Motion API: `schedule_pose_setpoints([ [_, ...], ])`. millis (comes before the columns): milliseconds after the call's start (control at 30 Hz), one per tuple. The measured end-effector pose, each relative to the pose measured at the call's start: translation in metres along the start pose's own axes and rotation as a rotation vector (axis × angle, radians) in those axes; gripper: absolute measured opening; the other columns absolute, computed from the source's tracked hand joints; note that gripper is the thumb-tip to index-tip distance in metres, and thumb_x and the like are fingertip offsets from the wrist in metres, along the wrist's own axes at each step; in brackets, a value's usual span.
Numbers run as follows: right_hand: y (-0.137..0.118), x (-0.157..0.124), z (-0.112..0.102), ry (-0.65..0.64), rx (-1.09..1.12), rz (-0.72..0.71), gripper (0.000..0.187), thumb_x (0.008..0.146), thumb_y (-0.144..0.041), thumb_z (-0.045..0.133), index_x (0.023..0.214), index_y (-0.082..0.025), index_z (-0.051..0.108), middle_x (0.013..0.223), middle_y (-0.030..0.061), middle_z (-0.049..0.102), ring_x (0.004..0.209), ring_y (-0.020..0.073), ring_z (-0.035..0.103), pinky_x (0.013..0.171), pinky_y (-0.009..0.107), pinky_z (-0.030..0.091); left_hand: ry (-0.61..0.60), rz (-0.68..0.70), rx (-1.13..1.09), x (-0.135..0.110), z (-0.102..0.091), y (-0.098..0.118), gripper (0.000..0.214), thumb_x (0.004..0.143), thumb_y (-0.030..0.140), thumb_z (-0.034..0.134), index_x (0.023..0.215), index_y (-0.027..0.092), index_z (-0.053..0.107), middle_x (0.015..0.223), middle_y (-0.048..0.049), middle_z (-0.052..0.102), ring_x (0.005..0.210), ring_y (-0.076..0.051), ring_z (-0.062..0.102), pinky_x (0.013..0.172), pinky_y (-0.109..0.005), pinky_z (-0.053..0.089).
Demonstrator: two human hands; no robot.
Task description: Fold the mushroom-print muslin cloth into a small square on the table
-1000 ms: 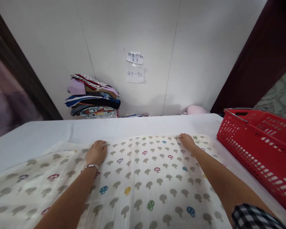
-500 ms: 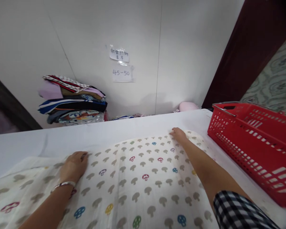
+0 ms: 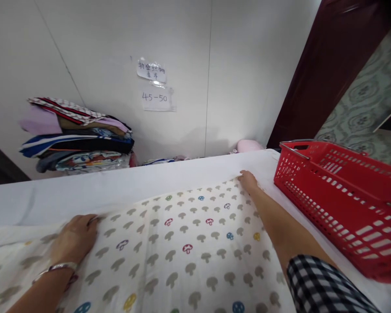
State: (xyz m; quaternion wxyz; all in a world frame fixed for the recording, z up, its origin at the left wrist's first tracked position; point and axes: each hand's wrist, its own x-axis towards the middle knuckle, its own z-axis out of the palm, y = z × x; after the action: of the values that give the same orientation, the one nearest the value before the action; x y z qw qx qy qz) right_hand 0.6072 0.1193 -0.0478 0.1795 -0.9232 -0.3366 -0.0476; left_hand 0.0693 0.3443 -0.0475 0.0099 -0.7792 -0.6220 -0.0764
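The left hand [image 3: 74, 241] had been drawn further left along the far edge of the mushroom-print cloth [image 3: 189, 243], so the hands were set wider apart than a second before. The cloth was spread flat on the white worktop [image 3: 117, 187]. The left fingers [image 3: 90, 218] were bent down onto the cloth's edge; whether it was pinched could not be told. The far right corner was gripped in the closed fingers of the right hand [image 3: 248, 180]. A red basket [image 3: 342, 204] was seen just beside that corner, and folded clothes [image 3: 78, 134] were stacked behind the worktop.
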Motion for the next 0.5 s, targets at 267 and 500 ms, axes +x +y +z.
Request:
schedule_pose_setpoints([
  [267,0.012,-0.02,0.01,0.012,-0.059,0.013,0.043,0.088,-0.032,0.042,0.13,-0.02,0.043,0.126,0.0112,0.048,0.109,0.0223,0.05,0.085,0.03,0.04,0.012,-0.019,-0.084,-0.004,-0.001,0.001,0.043,0.084,0.037,0.021,0.111,0.023,0.052,0.129,-0.0059,0.048,0.113,-0.023,0.05,0.096,-0.036,0.04],
  [500,0.052,-0.073,-0.011,-0.04,-0.143,0.002,0.051,0.091,-0.034,0.036,0.138,-0.019,0.03,0.145,0.0126,0.028,0.124,0.026,0.038,0.098,0.039,0.031,0.063,0.008,-0.173,0.001,0.0,-0.001,0.041,0.081,0.034,0.029,0.115,0.024,0.049,0.129,-0.0062,0.049,0.117,-0.023,0.047,0.1,-0.036,0.037],
])
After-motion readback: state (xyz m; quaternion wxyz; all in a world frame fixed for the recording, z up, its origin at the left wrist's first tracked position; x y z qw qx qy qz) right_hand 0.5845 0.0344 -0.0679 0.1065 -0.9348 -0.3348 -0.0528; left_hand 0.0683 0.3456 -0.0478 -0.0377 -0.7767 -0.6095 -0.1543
